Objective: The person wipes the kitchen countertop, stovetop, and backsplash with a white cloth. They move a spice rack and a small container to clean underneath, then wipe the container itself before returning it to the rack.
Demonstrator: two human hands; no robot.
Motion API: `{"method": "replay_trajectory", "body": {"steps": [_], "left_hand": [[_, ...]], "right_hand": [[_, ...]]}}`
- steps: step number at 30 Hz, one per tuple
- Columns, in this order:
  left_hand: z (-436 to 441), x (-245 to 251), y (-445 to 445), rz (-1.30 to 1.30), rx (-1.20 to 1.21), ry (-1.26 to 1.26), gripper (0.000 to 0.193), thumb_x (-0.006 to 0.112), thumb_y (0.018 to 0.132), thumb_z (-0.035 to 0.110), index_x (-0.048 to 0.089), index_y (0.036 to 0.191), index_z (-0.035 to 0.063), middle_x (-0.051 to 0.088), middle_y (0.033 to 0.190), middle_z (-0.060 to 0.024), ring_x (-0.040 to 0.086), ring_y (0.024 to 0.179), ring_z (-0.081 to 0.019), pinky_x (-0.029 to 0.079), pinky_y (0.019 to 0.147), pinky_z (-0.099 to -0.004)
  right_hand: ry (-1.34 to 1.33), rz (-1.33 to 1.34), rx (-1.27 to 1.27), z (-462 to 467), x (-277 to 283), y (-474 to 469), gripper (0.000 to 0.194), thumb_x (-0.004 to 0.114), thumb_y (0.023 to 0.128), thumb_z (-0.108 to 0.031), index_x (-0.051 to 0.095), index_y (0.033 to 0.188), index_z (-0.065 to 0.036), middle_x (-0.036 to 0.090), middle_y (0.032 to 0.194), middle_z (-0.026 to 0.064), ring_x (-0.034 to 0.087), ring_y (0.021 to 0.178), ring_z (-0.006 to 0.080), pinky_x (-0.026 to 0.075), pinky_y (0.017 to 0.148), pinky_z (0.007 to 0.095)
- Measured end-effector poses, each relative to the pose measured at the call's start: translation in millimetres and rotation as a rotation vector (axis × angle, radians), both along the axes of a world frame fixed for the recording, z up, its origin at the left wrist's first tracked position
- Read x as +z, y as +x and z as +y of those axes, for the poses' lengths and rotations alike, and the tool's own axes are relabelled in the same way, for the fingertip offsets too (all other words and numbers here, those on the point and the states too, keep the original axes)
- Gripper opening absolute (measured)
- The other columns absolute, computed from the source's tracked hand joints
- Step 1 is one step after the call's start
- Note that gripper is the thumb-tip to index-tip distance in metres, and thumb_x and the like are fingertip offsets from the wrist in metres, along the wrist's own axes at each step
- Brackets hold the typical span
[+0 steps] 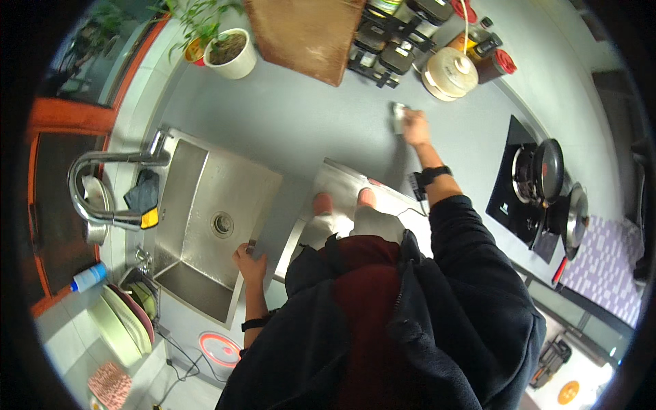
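Over the grey countertop (328, 118), my right hand (416, 127) grips a small whitish item (398, 117), blurred, perhaps a folded cloth. A black band with a small device is on that wrist. My left hand (251, 264) is at the near right rim of the stainless steel sink (241, 179), its fingers around a small dark object (251, 247) that I cannot make out. The sink basin holds no dishes, and its drain is visible.
A wooden cutting board (312, 36), a spice rack (382, 51) and a cream electric pot (450, 74) line the back. Left are a potted plant (230, 54) and a chrome faucet (82, 179). At right, a frying pan (549, 169) sits on the black hob (505, 195).
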State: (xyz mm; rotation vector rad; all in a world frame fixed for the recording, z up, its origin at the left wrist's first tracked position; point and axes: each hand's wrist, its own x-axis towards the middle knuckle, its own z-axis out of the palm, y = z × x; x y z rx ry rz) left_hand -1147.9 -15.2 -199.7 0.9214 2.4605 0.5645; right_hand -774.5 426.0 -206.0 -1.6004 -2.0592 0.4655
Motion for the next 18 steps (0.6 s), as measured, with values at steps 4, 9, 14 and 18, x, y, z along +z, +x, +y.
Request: {"method": "replay_trajectory", "body": {"steps": [4, 9, 14, 18], "left_hand": [[-1.4, -2.1, -7.5, 0.001, -0.065, -0.092, 0.063, 0.078, 0.060, 0.015, 0.048, 0.115, 0.0030, 0.048, 0.115, -0.0226, 0.045, 0.108, -0.0391, 0.038, 0.094, -0.0454], [27.1, 3.4, -10.5, 0.076, -0.161, -0.234, 0.065, 0.076, 0.060, 0.012, 0.046, 0.117, 0.0013, 0.047, 0.117, -0.0238, 0.043, 0.111, -0.0397, 0.035, 0.097, -0.0466], [103.8, 18.9, 13.3, 0.109, -0.373, 0.015, 0.065, 0.075, 0.063, 0.011, 0.046, 0.119, 0.0010, 0.046, 0.118, -0.0231, 0.041, 0.115, -0.0406, 0.036, 0.097, -0.0465], [156.8, 30.4, 51.5, 0.042, -0.481, 0.122, 0.062, 0.074, 0.065, 0.011, 0.047, 0.120, 0.0023, 0.046, 0.120, -0.0222, 0.042, 0.116, -0.0396, 0.037, 0.096, -0.0461]], "right_hand": [[-0.079, -0.227, -0.244, -36.1, 5.4, 92.6, 0.034, 0.051, 0.077, -0.004, 0.062, 0.108, -0.005, 0.061, 0.100, 0.0191, 0.057, 0.097, 0.0358, 0.047, 0.085, 0.0421], [-0.033, -0.206, 0.016, -90.8, -3.7, 55.7, 0.024, 0.052, 0.079, -0.007, 0.059, 0.101, -0.002, 0.060, 0.098, 0.0207, 0.057, 0.097, 0.0363, 0.049, 0.084, 0.0424], [-0.530, 0.217, 0.198, -100.5, 8.7, -7.5, 0.034, 0.048, 0.094, -0.034, 0.055, 0.095, 0.000, 0.056, 0.103, 0.0211, 0.055, 0.096, 0.0355, 0.046, 0.083, 0.0421], [-0.479, 0.195, 0.155, -69.3, 15.9, -0.9, 0.039, 0.045, 0.095, -0.039, 0.054, 0.098, -0.001, 0.054, 0.102, 0.0218, 0.053, 0.098, 0.0356, 0.044, 0.086, 0.0413]]}}
